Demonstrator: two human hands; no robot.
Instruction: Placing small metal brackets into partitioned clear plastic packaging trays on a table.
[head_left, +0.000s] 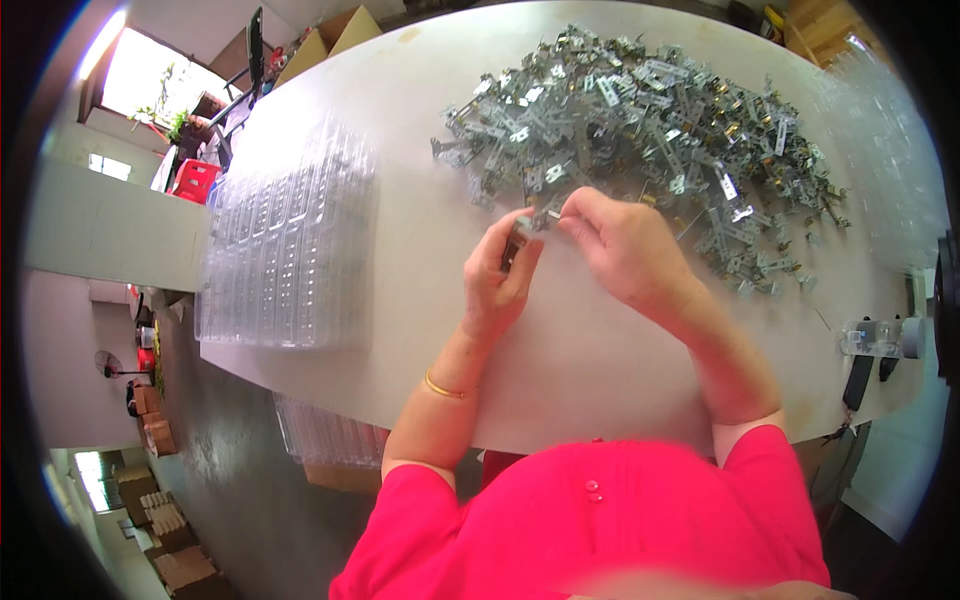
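- The left hand [497,285] is raised just over the bench [400,130], fingers curled narrow around a small metal part [515,243] pinched between thumb and fingertips.
- That metal part stands nearly upright in the grip, its long axis running from the palm up toward the far edge of the bench, with a slight lean to the right.
- The right hand [625,250] sits just beside the left, on the person's right, its fingertips [568,212] pressed together on the top end of the same piece, or on a smaller bit [550,213] fitted there; the view is too blurred to say which.
- So the held piece lies between the two hands, touching both, the left carrying it from below and the right meeting it from above and to the right.
- The heap of silvery metal parts [650,130] spreads beyond the hands, toward the far right of the bench; the right hand is the nearer one to it, its knuckles almost at the heap's near edge.
- A stack of clear plastic trays [285,250] lies well apart to the left, closer to the left hand than to the right.
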